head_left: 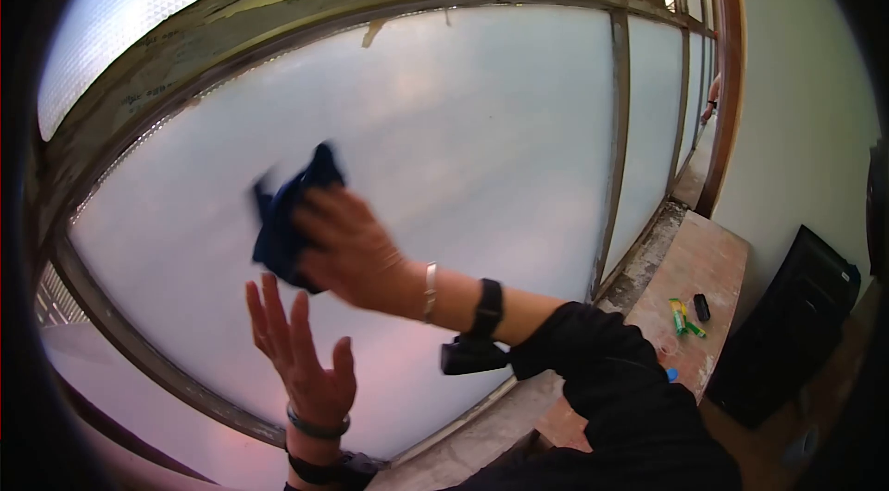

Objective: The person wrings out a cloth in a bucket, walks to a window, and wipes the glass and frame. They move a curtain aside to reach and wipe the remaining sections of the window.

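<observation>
Dark blue cloth: bunched, against or just in front of the whitish window pane, left of the pane's middle; edges blurred. Right hand lies over the cloth's right side, grip grasping it; fingers blurred. Contact between cloth and pane cannot be confirmed.

Left hand below and just beside the cloth: grip released, fingers extended upward, thumb apart, holding nothing. Cannot tell whether it touches the pane.

Right wrist carries a light bracelet and, nearer the sleeve, a black strap.

Pane bounded by a worn frame, paint flaking along the top. Right of it, a reddish-brown tabletop bears a green-and-yellow item, a small black item beside it. Farther right, a large black object stands tilted near the pale wall.
</observation>
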Demonstrator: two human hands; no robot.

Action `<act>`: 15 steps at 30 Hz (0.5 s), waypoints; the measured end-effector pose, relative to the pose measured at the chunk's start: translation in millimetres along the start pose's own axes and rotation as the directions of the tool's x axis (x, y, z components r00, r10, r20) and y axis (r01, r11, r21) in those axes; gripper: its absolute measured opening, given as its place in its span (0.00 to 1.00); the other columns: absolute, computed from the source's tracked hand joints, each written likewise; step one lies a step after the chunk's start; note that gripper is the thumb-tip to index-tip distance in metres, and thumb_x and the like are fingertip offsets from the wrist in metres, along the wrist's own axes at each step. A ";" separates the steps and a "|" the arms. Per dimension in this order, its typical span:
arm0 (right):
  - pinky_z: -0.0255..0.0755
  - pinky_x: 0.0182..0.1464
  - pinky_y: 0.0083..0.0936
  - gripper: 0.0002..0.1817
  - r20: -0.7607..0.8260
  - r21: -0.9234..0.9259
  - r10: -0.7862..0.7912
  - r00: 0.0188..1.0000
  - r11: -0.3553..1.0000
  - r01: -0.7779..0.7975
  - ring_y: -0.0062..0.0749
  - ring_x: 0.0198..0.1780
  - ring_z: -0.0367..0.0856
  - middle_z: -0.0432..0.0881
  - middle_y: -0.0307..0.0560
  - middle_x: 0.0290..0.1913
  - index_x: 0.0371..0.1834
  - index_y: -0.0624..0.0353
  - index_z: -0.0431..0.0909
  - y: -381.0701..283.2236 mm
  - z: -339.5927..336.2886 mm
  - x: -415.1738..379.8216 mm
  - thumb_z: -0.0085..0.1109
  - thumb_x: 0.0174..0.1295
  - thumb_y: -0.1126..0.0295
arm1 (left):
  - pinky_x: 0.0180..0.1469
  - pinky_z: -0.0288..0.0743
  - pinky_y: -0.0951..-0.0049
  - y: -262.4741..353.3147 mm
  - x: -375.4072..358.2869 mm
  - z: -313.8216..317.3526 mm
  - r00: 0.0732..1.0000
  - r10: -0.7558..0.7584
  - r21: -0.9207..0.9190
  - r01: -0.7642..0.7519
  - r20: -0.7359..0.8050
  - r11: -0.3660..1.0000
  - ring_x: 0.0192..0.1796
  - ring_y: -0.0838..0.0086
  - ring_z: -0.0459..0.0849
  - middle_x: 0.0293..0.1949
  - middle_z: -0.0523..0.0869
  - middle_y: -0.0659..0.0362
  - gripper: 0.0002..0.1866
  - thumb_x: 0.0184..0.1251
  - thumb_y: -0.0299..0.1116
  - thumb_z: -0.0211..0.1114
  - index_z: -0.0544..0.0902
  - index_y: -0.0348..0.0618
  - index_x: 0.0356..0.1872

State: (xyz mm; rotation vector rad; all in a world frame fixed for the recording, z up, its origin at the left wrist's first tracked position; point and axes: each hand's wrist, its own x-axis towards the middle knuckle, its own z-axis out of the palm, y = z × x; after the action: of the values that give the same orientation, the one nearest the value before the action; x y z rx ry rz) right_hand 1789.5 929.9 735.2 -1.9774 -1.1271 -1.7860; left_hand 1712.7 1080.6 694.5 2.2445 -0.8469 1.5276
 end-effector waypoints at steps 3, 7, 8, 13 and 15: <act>0.55 0.67 0.42 0.13 0.040 -0.018 -0.025 0.999 1.000 0.025 0.44 0.59 0.68 0.75 0.47 0.48 0.37 0.54 0.80 -12.3 13.7 16.4 0.62 0.46 0.65 | 0.70 0.45 0.48 -13.4 22.9 -2.7 0.999 -0.016 0.190 0.010 0.029 0.982 0.73 0.48 0.52 0.71 0.57 0.43 0.29 0.74 0.48 0.42 0.62 0.38 0.67; 0.53 0.69 0.40 0.13 -0.084 -0.023 -0.046 0.995 0.999 0.044 0.45 0.59 0.68 0.76 0.48 0.47 0.38 0.58 0.79 0.9 10.8 29.2 0.58 0.48 0.67 | 0.70 0.44 0.49 -23.1 60.5 0.9 0.997 -0.014 0.348 -0.015 0.082 0.937 0.73 0.50 0.53 0.71 0.57 0.43 0.29 0.74 0.48 0.39 0.63 0.40 0.67; 0.54 0.69 0.39 0.15 -0.107 -0.042 -0.039 0.993 0.999 0.035 0.45 0.59 0.69 0.76 0.48 0.48 0.40 0.59 0.79 7.6 6.9 30.5 0.58 0.47 0.68 | 0.70 0.45 0.48 -22.4 70.3 4.6 0.996 0.006 0.381 -0.042 0.094 0.924 0.73 0.49 0.54 0.70 0.57 0.43 0.29 0.74 0.50 0.38 0.65 0.42 0.67; 0.55 0.67 0.44 0.20 -0.182 -0.132 -0.039 0.983 0.991 0.014 0.54 0.58 0.68 0.75 0.55 0.50 0.43 0.62 0.78 60.3 -23.3 32.6 0.57 0.45 0.67 | 0.73 0.40 0.55 -4.9 122.4 34.8 0.991 0.102 0.436 -0.130 0.087 0.890 0.74 0.59 0.52 0.72 0.55 0.49 0.28 0.71 0.44 0.46 0.62 0.46 0.69; 0.55 0.66 0.45 0.20 -0.206 -0.173 -0.028 0.978 0.985 -0.008 0.55 0.58 0.67 0.74 0.56 0.51 0.43 0.62 0.77 85.1 -37.0 29.6 0.57 0.45 0.67 | 0.73 0.40 0.57 6.8 145.8 51.3 0.986 0.144 0.427 -0.167 0.085 0.889 0.74 0.61 0.52 0.72 0.56 0.51 0.27 0.70 0.43 0.48 0.62 0.47 0.69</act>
State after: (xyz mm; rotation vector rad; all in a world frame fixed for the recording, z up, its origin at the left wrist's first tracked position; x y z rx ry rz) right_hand 1818.4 860.1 796.7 -1.8224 -0.9459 -2.1027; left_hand 1784.7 1003.3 807.4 2.5855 -0.7766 1.8976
